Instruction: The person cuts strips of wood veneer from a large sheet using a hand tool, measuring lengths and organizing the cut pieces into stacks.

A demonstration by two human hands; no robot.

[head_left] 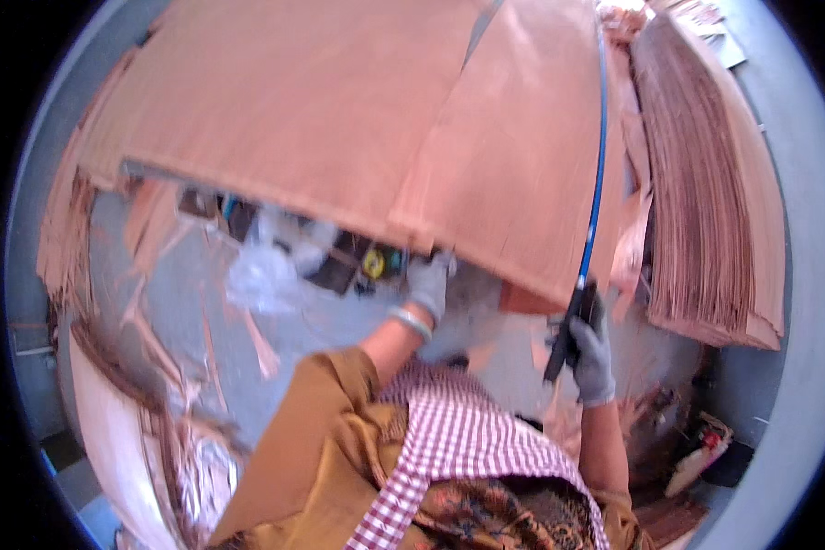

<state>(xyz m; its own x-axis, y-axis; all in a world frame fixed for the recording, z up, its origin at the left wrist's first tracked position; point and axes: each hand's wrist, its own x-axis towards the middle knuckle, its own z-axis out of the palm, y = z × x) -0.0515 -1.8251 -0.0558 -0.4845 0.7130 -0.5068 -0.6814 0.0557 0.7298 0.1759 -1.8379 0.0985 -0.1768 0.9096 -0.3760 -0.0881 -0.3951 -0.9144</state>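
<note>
Large reddish-brown wood veneer sheets (pixel 284 110) lie spread in front of me, with a lengthwise seam between two of them. My left hand (pixel 431 282), in a pale glove, is closed at their near edge, beside the lower end of the seam; its fingertips are blurred. Gloved too, my right hand (pixel 592 359) is wrapped round the black handle (pixel 564 344) of a long, thin blue rod (pixel 598 174). That rod reaches away from me along the right side of the sheets, bending slightly in the view.
To the right stands a thick stack of veneer (pixel 697 183). Under the sheets' near edge are a clear plastic bag (pixel 264 273), a yellow round object (pixel 374 263) and dark items. Torn veneer strips (pixel 261 348) litter the grey floor. A curved pale board (pixel 110 412) lies at lower left.
</note>
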